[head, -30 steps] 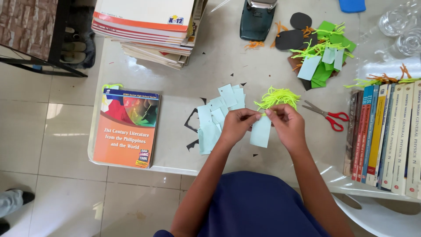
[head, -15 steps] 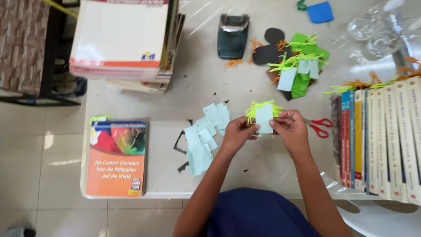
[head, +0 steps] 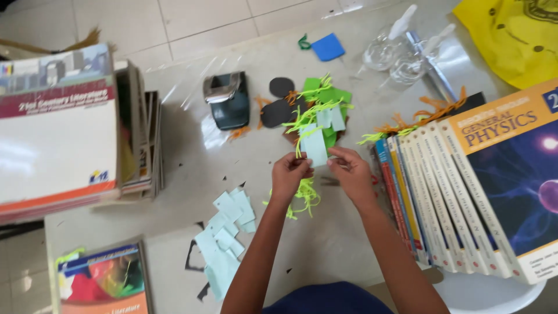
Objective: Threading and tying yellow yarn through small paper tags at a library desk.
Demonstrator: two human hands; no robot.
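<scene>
My left hand (head: 289, 175) and my right hand (head: 349, 172) both pinch a pale blue paper tag (head: 315, 147) between them, held just above the white table (head: 174, 174). A thin yellow-green strand runs from the tag's top. Beneath my hands lies a tangle of yellow-green paper strips (head: 303, 197). Just beyond the tag sits a pile of green and black paper shapes with finished tags (head: 317, 107). To the lower left, several loose pale blue tags (head: 225, 235) are spread on the table.
A row of textbooks (head: 465, 192) stands at the right. A tall book stack (head: 64, 128) is at the left, one book (head: 102, 279) at the near left corner. A dark hole punch (head: 228, 102), blue foam piece (head: 328, 46), clear glasses (head: 395, 58) and yellow cloth (head: 511, 35) lie farther back.
The view has tilted and moved closer. My hands lifted the pale blue tag away from the yellow-green strips, toward the pile of finished tags. The scissors are out of sight behind my right hand.
</scene>
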